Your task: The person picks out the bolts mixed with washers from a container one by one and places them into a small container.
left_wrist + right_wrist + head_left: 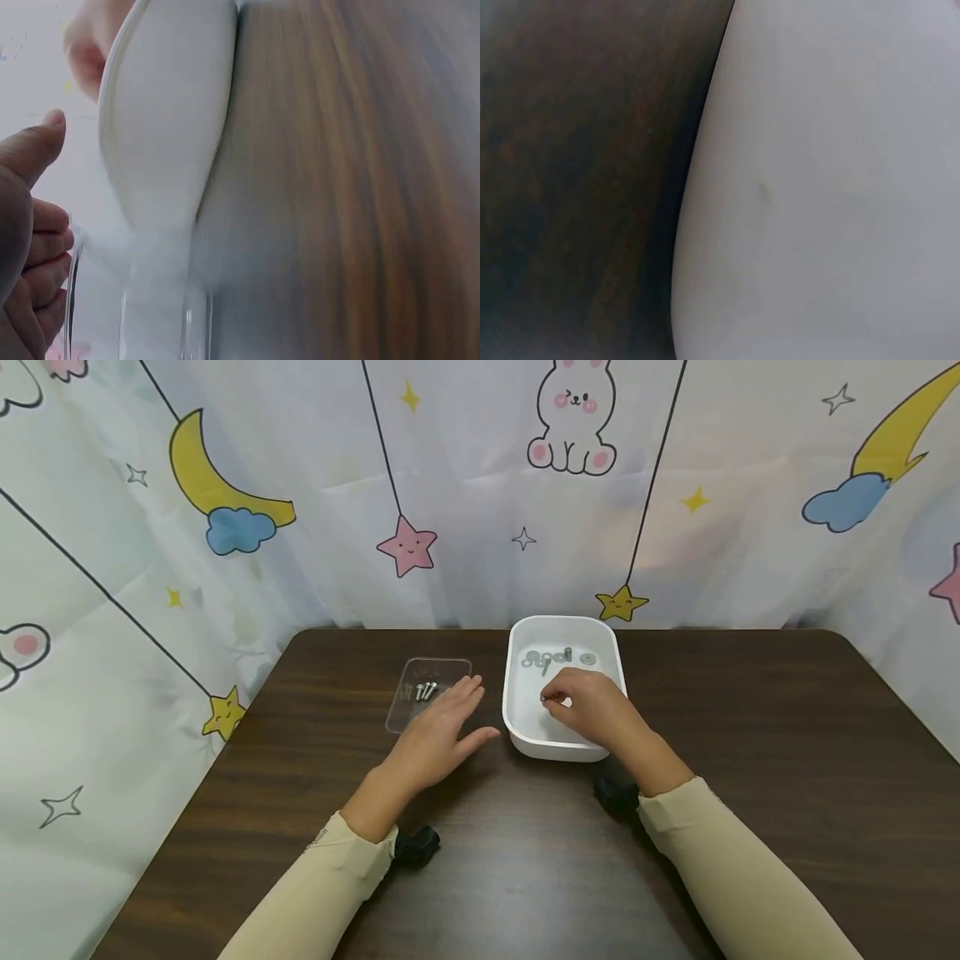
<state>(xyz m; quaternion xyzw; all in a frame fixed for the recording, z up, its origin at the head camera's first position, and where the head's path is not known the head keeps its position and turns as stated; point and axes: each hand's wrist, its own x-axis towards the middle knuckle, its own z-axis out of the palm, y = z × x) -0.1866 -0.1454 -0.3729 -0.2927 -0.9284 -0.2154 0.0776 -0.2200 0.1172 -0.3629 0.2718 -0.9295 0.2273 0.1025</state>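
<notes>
My right hand (588,703) is over the near half of a white plastic tub (551,749), thumb and forefinger pinched together. A tiny dark bit shows at those fingertips; I cannot tell its kind. Farther back in the tub lie several flat washers (588,658) and a couple of bolts (567,654). My left hand (431,739) has its fingers extended and thumb apart, hovering by the near right side of a clear shallow tray (396,714) with several silver bolts (427,691) in it. In the left wrist view, the left fingers (49,277) overlap the clear tray's edge.
Both containers stand on a dark wood-grain table (517,860), toward its back edge, the tray left of the tub. A printed curtain (465,460) hangs behind. Black wrist cameras sit below each wrist. The tub's outer wall (817,187) fills much of the right wrist view.
</notes>
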